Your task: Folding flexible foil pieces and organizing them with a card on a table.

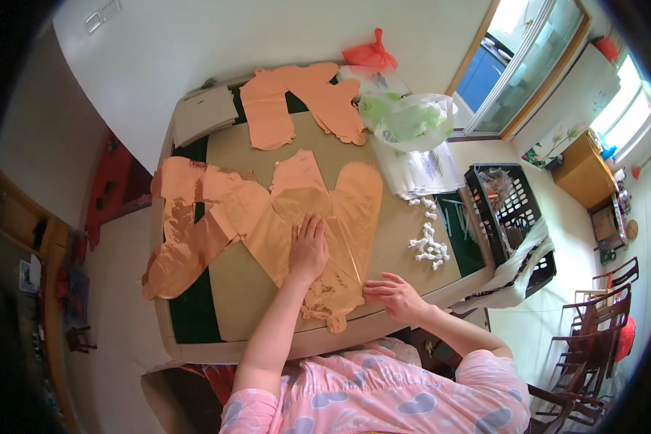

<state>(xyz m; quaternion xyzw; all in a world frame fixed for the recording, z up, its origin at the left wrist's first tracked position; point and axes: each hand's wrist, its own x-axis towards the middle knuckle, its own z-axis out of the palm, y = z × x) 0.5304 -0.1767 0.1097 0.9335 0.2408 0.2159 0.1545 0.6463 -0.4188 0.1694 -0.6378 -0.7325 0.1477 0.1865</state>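
A flat, uninflated copper-coloured foil balloon lies in front of me on the cardboard-covered table. My left hand rests on its middle, palm down with the fingers stretched out. At its lower right edge, my right hand touches the foil with its fingertips, the fingers extended. To the left, more crinkled copper foil balloons lie partly under or against this one; where one ends and another begins is hard to tell. A further stack of foil balloons is spread at the far side.
Grey cardboard sheets lie at the back left. Clear plastic bags, a green-and-white bag and a red bag sit at the back right. White knotted bundles and thin straws lie near a black crate.
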